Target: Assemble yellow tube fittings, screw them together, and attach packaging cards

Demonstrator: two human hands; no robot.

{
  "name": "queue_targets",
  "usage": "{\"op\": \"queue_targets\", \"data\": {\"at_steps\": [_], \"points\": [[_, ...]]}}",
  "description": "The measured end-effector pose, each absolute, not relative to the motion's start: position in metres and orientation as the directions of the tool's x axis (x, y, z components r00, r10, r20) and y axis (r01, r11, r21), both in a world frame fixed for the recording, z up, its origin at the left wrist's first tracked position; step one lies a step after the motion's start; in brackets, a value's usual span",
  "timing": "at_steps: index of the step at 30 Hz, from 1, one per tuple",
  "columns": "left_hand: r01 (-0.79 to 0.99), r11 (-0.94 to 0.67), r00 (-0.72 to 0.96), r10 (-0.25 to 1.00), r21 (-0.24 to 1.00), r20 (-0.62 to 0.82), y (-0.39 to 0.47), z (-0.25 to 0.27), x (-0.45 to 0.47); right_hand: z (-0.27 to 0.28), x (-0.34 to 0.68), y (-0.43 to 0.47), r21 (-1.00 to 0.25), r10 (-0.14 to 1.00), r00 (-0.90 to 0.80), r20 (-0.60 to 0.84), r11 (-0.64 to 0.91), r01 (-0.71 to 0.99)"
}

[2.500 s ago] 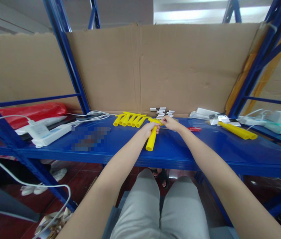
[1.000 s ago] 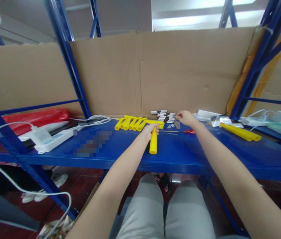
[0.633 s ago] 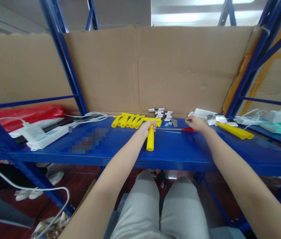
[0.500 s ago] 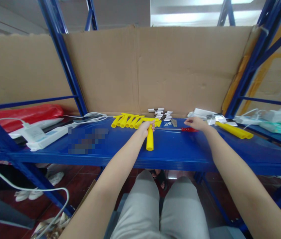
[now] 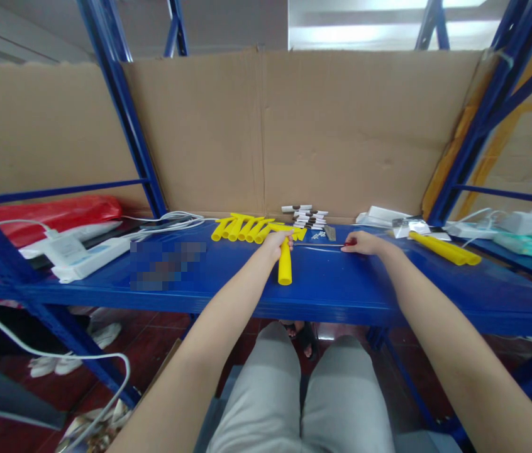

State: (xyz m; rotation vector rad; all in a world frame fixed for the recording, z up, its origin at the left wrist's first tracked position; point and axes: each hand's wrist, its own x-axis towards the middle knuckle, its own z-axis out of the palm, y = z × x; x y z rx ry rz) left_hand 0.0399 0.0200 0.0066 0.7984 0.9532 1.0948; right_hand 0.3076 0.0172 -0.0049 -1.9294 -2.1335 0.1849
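Observation:
My left hand [image 5: 281,241] is closed around the upper part of a yellow T-shaped handle [image 5: 285,267], whose round tube end points toward me. The fingers of my right hand [image 5: 359,242] are wrapped round the red grip of a screwdriver [image 5: 320,245], hiding most of that grip. Its thin metal shaft lies over the blue shelf and points left toward the yellow handle. Just beyond the shaft are small silvery screws [image 5: 317,236] and a flat grey metal plate [image 5: 330,233]. Several more yellow T-shaped handles [image 5: 242,229] lie in a row left of my left hand.
White-and-dark small packs [image 5: 310,218] are piled by the cardboard backing [image 5: 341,126]. Two yellow tubes [image 5: 443,248] lie at the right, near clear plastic packaging [image 5: 410,226]. A white power strip [image 5: 89,259] with cables and a red bag [image 5: 58,217] occupy the left. Blue posts frame the shelf [image 5: 228,302].
My right hand has come down and a little left onto the screwdriver's red grip, which was lying uncovered before. My left hand stays on the yellow handle.

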Motion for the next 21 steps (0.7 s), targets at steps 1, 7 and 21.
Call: {"op": "queue_targets", "data": {"at_steps": [1, 7, 21], "points": [[-0.354, 0.277, 0.159, 0.959, 0.893, -0.234, 0.020, 0.006, 0.040, -0.005, 0.307, 0.017, -0.255, 0.991, -0.082, 0.107, 0.107, 0.961], [-0.337, 0.291, 0.109, 0.957, 0.895, -0.270, 0.016, 0.008, 0.038, -0.002, 0.308, 0.015, -0.167, 0.987, -0.095, 0.132, 0.117, 0.979], [-0.273, 0.315, 0.061, 0.949, 0.909, -0.311, 0.006, 0.012, 0.039, 0.007, 0.310, 0.007, -0.210, 0.952, -0.072, 0.298, 0.139, 0.968]]}}
